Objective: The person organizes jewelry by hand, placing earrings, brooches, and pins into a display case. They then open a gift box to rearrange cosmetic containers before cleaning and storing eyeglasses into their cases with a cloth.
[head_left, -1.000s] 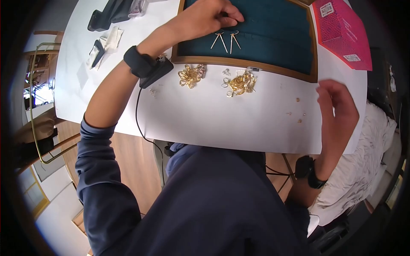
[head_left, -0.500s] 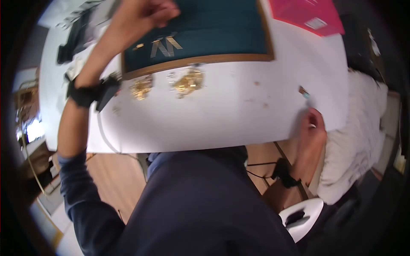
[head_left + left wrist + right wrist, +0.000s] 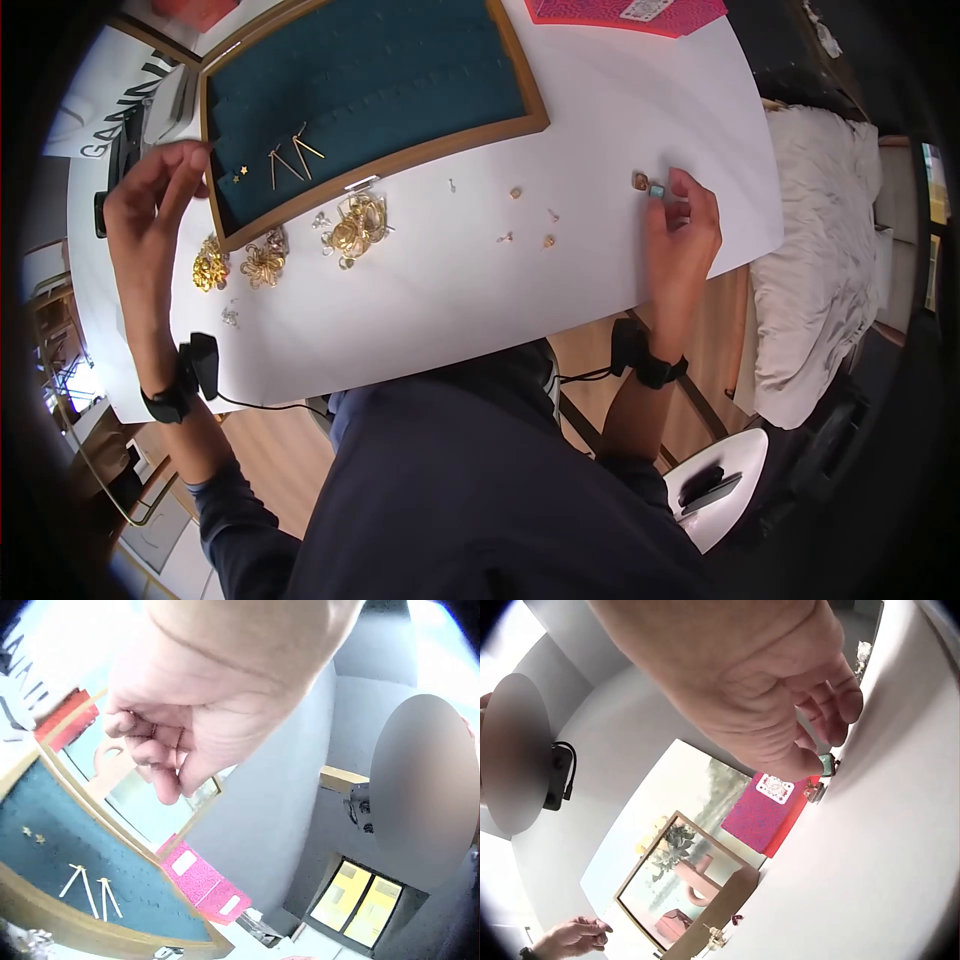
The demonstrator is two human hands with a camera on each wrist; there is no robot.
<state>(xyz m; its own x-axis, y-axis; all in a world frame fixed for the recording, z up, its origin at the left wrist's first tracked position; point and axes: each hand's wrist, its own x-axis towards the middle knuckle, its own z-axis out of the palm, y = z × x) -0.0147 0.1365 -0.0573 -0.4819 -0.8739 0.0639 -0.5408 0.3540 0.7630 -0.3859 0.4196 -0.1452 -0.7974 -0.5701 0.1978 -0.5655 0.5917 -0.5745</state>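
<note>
Beside the left end of a teal-lined wooden jewellery case (image 3: 380, 160) is my left hand (image 3: 150, 205), its fingers loosely curled with nothing visible in them. Two small gold star studs (image 3: 240, 174) and a pair of gold V-shaped drop earrings (image 3: 300, 150) sit on the lining close by. Over on the right, my right hand (image 3: 685, 235) reaches to a green-stone earring (image 3: 656, 190). In the right wrist view the thumb tip is right at this green earring (image 3: 826, 763), while the other fingers are spread above it. A brown-stone earring (image 3: 640, 180) lies just beyond.
Heaps of gold jewellery (image 3: 357, 225) lie along the case's front edge, with a brighter gold pile (image 3: 210, 265) to the left. Several tiny studs (image 3: 548, 241) are scattered mid-table. A pink patterned box (image 3: 600, 12) stands behind. Past the table's right side is a pale crumpled cover (image 3: 815, 260).
My left hand has come off the lining and moved left past the case's edge. My right hand has reached forward to the green-stone earring. The head view has swung right.
</note>
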